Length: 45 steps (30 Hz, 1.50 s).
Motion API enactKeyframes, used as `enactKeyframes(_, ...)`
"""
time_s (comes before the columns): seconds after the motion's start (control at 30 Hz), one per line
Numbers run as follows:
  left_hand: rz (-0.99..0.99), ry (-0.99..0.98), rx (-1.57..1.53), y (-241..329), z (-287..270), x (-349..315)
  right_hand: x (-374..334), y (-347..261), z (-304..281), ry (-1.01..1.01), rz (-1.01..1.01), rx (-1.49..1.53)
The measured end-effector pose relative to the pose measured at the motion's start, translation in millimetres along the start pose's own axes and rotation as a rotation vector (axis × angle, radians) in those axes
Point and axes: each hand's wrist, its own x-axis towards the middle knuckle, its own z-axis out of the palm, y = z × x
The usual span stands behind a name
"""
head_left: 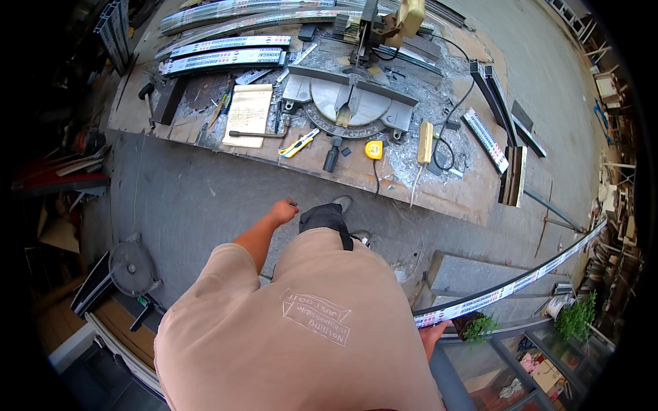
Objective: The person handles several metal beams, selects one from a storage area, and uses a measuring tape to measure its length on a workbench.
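My left hand (282,211) hangs in front of my body, short of the workbench (267,159). Its fingers are curled in, and nothing shows in them. At my right side, my right hand (433,334) is closed round one end of a long metal profile (528,278) covered in printed protective film. The profile reaches away to the right. Part of that hand is hidden behind the profile and my shirt. On the bench ahead stands a mitre saw (353,103). Along the front lie a utility knife (299,143), a yellow tape measure (373,150) and an open notebook (248,113).
More film-covered profiles (226,60) lie at the bench's back left, near a hammer (147,103). Cut pieces (485,140) rest at its right end. A cable (449,130) loops over the bench. Potted plants (576,318) stand at the right, close to the held profile.
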Motion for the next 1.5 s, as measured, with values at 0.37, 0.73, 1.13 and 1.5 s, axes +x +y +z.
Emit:
enactKeyframes(0.37,-0.046,-0.078,0.106,64.2,-11.4,2.5,-23.8,14.8,-2.1,-0.014,0.051,0.058)
enactKeyframes(0.73,-0.047,-0.061,0.129,68.6,-8.7,3.3,-59.5,22.1,48.8,0.120,0.036,-0.056)
enactKeyframes(1.13,-0.095,-0.056,0.126,59.9,-13.2,-2.5,-56.5,32.8,31.4,0.194,0.071,-0.065)
enactKeyframes(1.5,-0.086,-0.063,0.103,64.5,-8.0,3.2,-54.8,40.2,33.9,0.159,0.095,-0.050)
